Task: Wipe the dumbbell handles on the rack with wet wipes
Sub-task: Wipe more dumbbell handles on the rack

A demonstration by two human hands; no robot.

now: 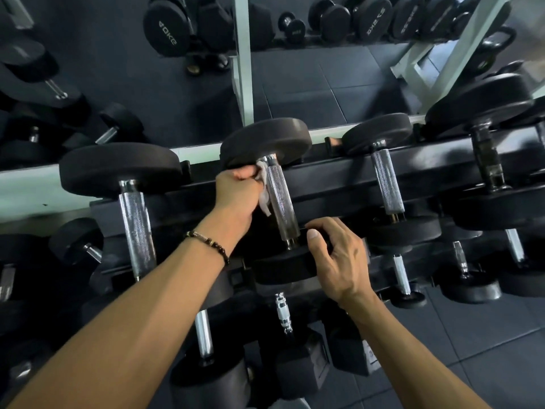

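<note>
A black dumbbell with a knurled steel handle [280, 199] lies on the top tier of the black rack [330, 184], in the middle of the head view. My left hand [236, 193] grips a crumpled grey wet wipe [264, 187] and presses it against the upper left side of that handle, just under the far weight head [265, 141]. My right hand [333, 255] holds the near weight head [283, 268] of the same dumbbell, thumb on top and fingers curled over its rim.
More dumbbells lie on the top tier: one to the left [135, 219], two to the right [386, 181] [486, 160]. Lower tiers hold smaller dumbbells [283, 314]. A mirror behind the rack reflects other weights [165, 28]. Dark rubber floor tiles show at lower right [472, 349].
</note>
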